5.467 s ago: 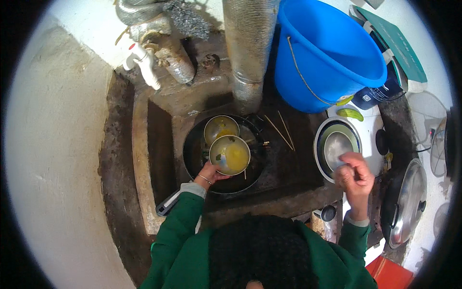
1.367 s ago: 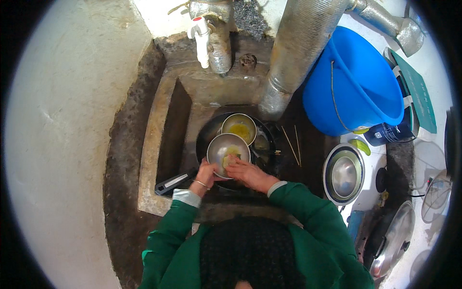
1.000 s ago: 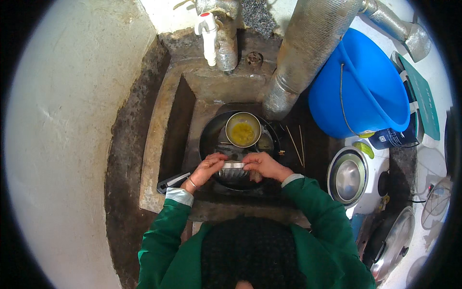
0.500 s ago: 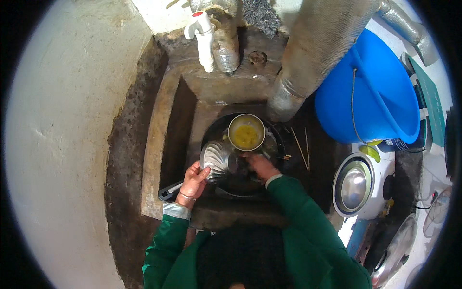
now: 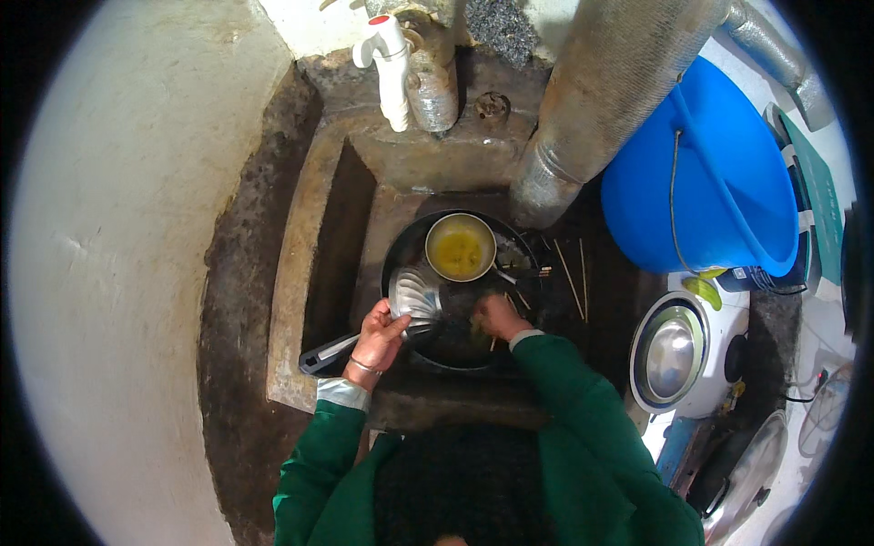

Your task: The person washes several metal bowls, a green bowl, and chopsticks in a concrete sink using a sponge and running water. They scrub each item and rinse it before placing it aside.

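I am bent over a dark stone sink (image 5: 314, 237) with a black pan (image 5: 405, 250) in it. My left hand (image 5: 378, 332) grips a small steel bowl (image 5: 414, 296), tipped on its side so its ribbed outside shows. My right hand (image 5: 496, 317) is down inside the pan with its fingers closed on a small yellowish thing; what that thing is I cannot make out. A second steel bowl (image 5: 460, 247) with yellow liquid stands upright in the far part of the pan. The pan's handle (image 5: 330, 353) sticks out toward the lower left.
A white tap (image 5: 390, 56) and a clear bottle (image 5: 432, 86) stand above the sink. A wide metal pipe (image 5: 605, 91) runs down at the right of it. A blue bucket (image 5: 706, 177), thin sticks (image 5: 572, 280) and a white cooker with a steel pot (image 5: 674, 355) lie to the right.
My right hand came from the cooker to the pan. The steel bowl was lifted out and tipped over to the left. Since then my right hand has left the bowl for the pan's bottom.
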`<state>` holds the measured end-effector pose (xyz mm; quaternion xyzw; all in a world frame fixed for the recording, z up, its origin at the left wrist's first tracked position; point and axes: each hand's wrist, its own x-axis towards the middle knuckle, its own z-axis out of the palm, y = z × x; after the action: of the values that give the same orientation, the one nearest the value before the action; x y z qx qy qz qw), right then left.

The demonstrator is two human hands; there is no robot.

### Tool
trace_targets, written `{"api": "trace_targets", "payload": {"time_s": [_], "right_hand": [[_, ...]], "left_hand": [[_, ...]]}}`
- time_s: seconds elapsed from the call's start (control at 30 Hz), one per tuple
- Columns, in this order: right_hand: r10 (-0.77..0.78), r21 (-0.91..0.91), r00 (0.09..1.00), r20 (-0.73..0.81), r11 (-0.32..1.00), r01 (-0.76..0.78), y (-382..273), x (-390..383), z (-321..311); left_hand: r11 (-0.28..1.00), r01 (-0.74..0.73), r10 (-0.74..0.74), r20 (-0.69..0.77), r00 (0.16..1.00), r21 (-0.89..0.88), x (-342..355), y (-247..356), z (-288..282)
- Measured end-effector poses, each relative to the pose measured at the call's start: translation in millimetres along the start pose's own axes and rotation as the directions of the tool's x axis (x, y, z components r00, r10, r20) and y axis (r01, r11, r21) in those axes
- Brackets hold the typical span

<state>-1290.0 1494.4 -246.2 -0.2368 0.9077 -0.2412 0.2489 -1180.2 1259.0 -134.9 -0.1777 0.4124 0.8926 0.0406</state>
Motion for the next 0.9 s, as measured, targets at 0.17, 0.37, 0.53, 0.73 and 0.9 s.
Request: {"api": "trace_targets", "payload": {"time_s": [0.17,0.37,0.53,0.73,0.9], "right_hand": [[0.02,0.78,0.996,-0.083,0.624,0.052,-65,-23,-77],[-0.644,0.024,0.626,-0.439,0.688,0.725,-155,-48,-111],[-0.434,0.013,0.812,-0.39,0.879,0.476,-138,-19,-103],[0.096,0.989,0.995,-0.007,0.147,-0.007,-99,-15,-98],[0.21,0.907,0.929,-0.305,0.363,0.216,-101,-22,-68]], "left_hand": [[0.999,0.023,-0.022,-0.021,1.0,0.031,8,-7,8],[0.994,-0.093,0.087,0.099,0.991,0.056,7,-13,45],[0.984,-0.005,-0.032,0.202,0.979,0.178,-5,-10,44],[0.993,0.023,-0.003,0.178,0.984,-0.112,-23,1,49],[0.9,-0.122,0.139,0.01,0.99,-0.418,-7,-16,47]]}}
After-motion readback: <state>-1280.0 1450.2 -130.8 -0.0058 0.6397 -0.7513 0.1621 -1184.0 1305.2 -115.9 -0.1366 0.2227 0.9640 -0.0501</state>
